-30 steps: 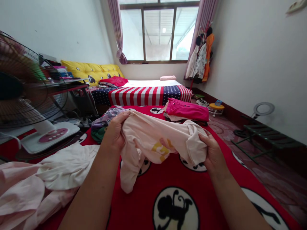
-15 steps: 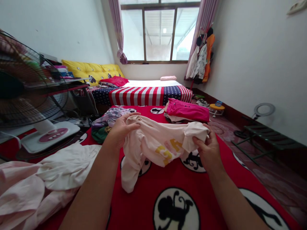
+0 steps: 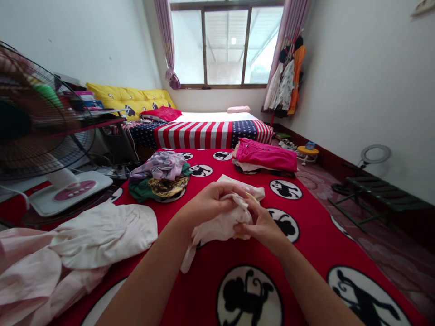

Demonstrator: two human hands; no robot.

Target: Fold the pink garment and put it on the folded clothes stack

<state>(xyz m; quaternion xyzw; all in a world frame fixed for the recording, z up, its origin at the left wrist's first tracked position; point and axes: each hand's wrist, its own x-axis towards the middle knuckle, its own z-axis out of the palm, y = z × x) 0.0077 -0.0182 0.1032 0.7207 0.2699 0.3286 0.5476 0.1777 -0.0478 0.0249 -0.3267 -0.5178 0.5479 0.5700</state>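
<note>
A pale pink shirt (image 3: 217,226) is bunched up between my two hands above the red blanket (image 3: 190,290). My left hand (image 3: 219,199) curls over its top and grips the cloth. From the right, my right hand (image 3: 260,222) pinches the gathered fabric close to the left fingers. One end of the shirt lies beyond my hands, and a narrow part hangs down at the left. Its yellow lettering is mostly hidden in the folds. Left of my left forearm lies a heap of white and pale pink clothes (image 3: 105,235).
Folded clothes with a bright pink piece on top (image 3: 267,156) lie at the back right of the blanket. A purple and green clothes heap (image 3: 159,174) lies at the back left. A fan (image 3: 68,181) stands left; a dark green folding bench (image 3: 387,194) stands right.
The shirt was stretched out between my widely spaced hands. Now my hands have come together in the middle and lower, and the cloth is bunched between them.
</note>
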